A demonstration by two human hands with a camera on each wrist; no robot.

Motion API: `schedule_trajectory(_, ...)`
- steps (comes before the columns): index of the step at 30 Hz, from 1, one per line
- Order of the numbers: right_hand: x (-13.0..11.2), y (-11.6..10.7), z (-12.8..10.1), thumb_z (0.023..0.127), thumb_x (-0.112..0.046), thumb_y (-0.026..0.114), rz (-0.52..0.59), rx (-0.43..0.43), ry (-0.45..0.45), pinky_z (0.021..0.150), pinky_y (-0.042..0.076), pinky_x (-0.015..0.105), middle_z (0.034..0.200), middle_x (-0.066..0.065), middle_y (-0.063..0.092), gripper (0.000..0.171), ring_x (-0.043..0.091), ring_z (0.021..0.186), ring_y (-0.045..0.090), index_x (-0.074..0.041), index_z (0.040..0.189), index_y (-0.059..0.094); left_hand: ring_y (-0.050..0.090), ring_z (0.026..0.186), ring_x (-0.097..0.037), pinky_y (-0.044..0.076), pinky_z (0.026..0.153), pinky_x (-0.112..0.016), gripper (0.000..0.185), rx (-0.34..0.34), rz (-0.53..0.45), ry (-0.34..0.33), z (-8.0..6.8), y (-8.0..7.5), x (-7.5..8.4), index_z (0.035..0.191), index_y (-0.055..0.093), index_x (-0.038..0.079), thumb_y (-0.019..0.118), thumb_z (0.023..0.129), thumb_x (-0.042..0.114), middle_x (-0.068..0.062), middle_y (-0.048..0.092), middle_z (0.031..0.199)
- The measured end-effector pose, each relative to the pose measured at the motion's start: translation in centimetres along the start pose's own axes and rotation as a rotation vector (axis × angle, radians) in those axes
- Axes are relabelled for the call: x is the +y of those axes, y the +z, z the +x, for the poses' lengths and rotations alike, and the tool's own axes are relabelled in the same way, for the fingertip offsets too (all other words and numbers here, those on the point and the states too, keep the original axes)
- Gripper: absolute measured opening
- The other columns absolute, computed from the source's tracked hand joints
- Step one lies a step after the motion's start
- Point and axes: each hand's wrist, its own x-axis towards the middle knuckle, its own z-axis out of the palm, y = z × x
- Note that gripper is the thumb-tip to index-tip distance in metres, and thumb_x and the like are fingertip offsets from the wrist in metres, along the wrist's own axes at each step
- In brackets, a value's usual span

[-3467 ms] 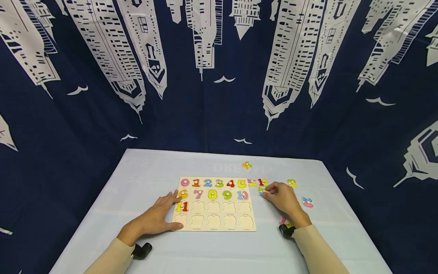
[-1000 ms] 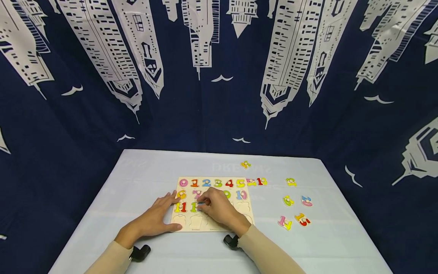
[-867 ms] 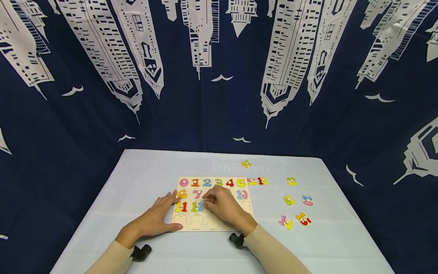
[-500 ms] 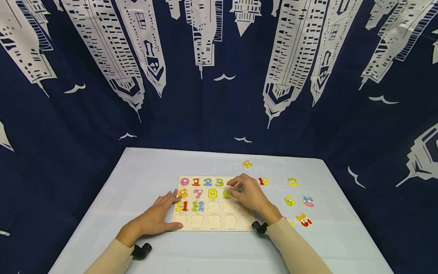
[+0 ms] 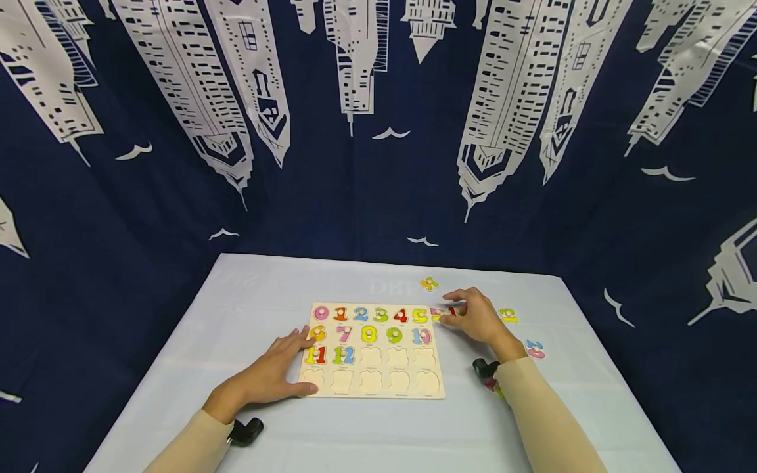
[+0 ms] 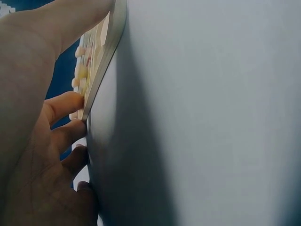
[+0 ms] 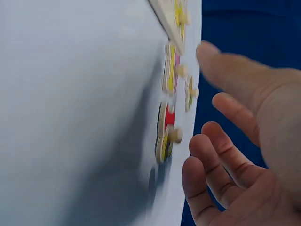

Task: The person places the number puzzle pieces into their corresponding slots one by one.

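Wooden board (image 5: 384,355), left hand (image 5: 269,371) touching it

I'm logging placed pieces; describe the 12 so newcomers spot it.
On the white table lies a wooden board. In its third row from the far edge, second from left, sits the 12 piece. Its green 1 and blue 2 set it apart from the yellow-red 11 piece.

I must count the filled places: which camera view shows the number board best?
The head view: nearly the whole number board shows from above, the left hand covering little. Left wrist shows part of it, edge-on; right wrist, only a corner.
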Motion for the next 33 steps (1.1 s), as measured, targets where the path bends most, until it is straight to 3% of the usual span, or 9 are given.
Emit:
schedule_trajectory(8,1.7,-0.4,-0.3,0.104,-0.012,0.088,-0.004,0.01,0.101,0.085,0.05,0.032,0.125,0.019,0.08,0.031,0.025,0.099,0.064,-0.003,0.133,0.083,0.022,0.182,-0.049,0.024,0.145,-0.076,0.109,-0.014,-0.014,-0.013,0.1,0.2,0.1,0.178,0.045,0.012,0.093,0.094,0.061,-0.013,0.023,0.197)
schedule_trajectory(16,2.6,-0.1,-0.2,0.108,-0.006,0.081,0.005,0.032,0.098,0.083,0.054,0.031,0.102,0.01,0.081,0.012,0.02,0.091,0.069,-0.003,0.119,0.086,0.024,0.181,-0.049,0.023,0.145,-0.074,0.108,-0.005,-0.001,-0.005,0.2,0.2,0.1,0.178,0.046,0.012,0.093,0.094,0.062,-0.014,0.025,0.196)
schedule_trajectory(21,2.7,0.0,-0.2,0.109,-0.005,0.079,0.0,0.033,0.118,0.081,0.053,0.031,0.099,0.008,0.079,0.011,0.019,0.088,0.066,-0.002,0.118,0.084,0.024,0.182,-0.048,0.022,0.146,-0.073,0.108,-0.003,0.006,-0.008,0.2,0.2,0.2,0.177,0.046,0.012,0.094,0.093,0.06,-0.014,0.026,0.196)
schedule_trajectory(26,1.8,0.1,-0.9,0.11,-0.005,0.079,0.022,0.06,0.126,0.079,0.052,0.028,0.104,0.011,0.079,0.011,0.02,0.089,0.067,-0.002,0.119,0.083,0.024,0.182,-0.048,0.022,0.146,-0.073,0.108,-0.006,-0.004,-0.008,0.2,0.1,0.4,0.177,0.046,0.011,0.094,0.094,0.06,-0.014,0.025,0.196)
schedule_trajectory(33,-1.2,1.0,-2.6,0.108,-0.006,0.082,0.033,0.083,0.062,0.08,0.052,0.027,0.114,0.014,0.074,0.011,0.021,0.094,0.066,-0.005,0.118,0.085,0.025,0.18,-0.051,0.022,0.146,-0.074,0.106,-0.001,0.0,0.005,0.0,0.0,0.5,0.175,0.048,0.009,0.094,0.094,0.06,-0.017,0.026,0.195)
